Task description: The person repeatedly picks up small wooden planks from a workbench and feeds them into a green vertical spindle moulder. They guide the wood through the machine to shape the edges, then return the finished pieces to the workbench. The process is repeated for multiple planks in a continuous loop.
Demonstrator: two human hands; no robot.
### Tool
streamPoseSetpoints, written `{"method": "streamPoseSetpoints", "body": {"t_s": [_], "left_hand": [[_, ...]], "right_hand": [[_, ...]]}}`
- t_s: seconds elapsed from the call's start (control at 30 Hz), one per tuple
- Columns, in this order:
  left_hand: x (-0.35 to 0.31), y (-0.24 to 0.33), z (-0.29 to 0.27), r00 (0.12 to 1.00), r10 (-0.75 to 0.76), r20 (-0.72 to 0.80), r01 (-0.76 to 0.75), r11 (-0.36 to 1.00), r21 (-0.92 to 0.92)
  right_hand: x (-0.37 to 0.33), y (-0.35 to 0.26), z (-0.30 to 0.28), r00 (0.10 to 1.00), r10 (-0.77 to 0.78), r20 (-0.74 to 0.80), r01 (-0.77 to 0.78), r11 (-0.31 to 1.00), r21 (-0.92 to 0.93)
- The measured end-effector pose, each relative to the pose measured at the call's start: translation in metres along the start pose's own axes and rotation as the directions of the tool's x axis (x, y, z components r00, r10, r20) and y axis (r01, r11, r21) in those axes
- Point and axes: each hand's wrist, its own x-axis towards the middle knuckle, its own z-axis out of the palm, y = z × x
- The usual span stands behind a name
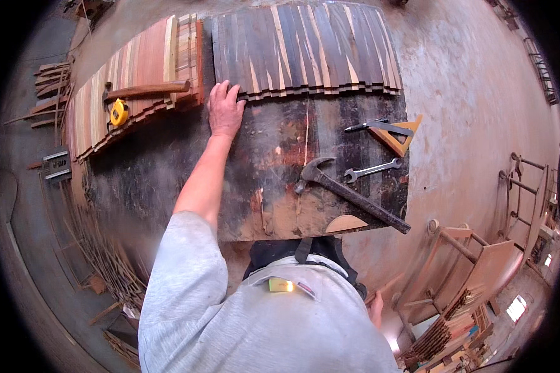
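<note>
At the near left corner of the dark wood strips [305, 50], I see the left hand [225, 113], palm down, loose, with its fingers a little apart. It reaches the ends of the strips, but I cannot tell how hard it touches them. These dark strips lie side by side at the far part of the table [162, 180]. Left of them is a row of lighter strips [146, 59], with a brown-handled hammer [158, 89] and a yellow tape measure [119, 113] on it. The right hand [376, 309] is low, mostly hidden by the shirt [274, 329]. It is at a thin stick [389, 286], but I cannot tell if it grips it.
</note>
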Motion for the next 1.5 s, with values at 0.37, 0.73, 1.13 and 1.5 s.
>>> {"method": "streamPoseSetpoints", "body": {"t_s": [0.37,0.73,1.13,1.5], "left_hand": [[0.006,-0.011,0.007,0.984,0.178,0.024,-0.178,0.984,0.020],[0.005,-0.010,0.003,0.979,0.195,0.060,-0.198,0.978,0.064],[0.019,0.051,0.010,0.989,0.146,0.005,-0.146,0.988,-0.054],[0.021,0.051,0.017,0.965,0.261,0.030,-0.260,0.965,-0.028]], "right_hand": [[0.009,0.006,0.010,1.000,-0.028,0.010,0.027,0.999,0.032],[0.003,0.013,0.016,1.000,-0.002,-0.022,0.003,0.999,0.036],[0.001,0.024,0.020,0.998,0.003,0.055,-0.008,0.996,0.085],[-0.004,0.027,0.023,1.000,-0.015,-0.001,0.015,0.998,0.059]]}}
